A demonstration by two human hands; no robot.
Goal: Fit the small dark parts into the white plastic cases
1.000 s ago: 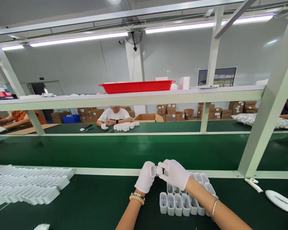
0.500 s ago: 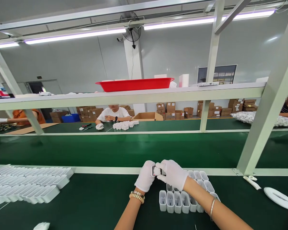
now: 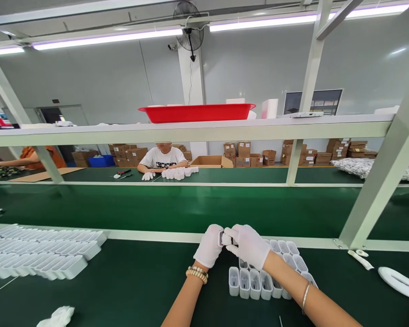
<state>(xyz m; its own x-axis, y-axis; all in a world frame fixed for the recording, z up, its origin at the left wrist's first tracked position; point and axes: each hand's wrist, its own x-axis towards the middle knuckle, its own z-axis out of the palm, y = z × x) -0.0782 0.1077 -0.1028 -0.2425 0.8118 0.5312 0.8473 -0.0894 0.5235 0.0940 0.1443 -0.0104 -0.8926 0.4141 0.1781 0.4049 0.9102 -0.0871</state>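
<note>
My left hand (image 3: 209, 246), in a white glove, is closed around a small white plastic housing (image 3: 221, 239) with a dark opening toward the right. My right hand (image 3: 248, 246), also gloved, comes from the right with fingers pinched at the housing's open end. Whether the right fingers hold a separate small part there is hard to make out. Under and beside my right hand stand rows of small open white plastic cups (image 3: 255, 285) on the dark green table; my right forearm hides part of them.
Many similar white cups (image 3: 73, 267) lie in rows at the left. Crumpled white cloth (image 3: 59, 316) lies at front left. A white oval piece (image 3: 398, 282) is at the right. Ahead are a green belt (image 3: 191, 209), a shelf with a red tray (image 3: 197, 113), and a co-worker (image 3: 162, 159).
My hands keep nearly the same pose at the housing. The view has shifted slightly. The co-worker opposite has lowered a raised hand to the table. A small object on the belt has moved rightward.
</note>
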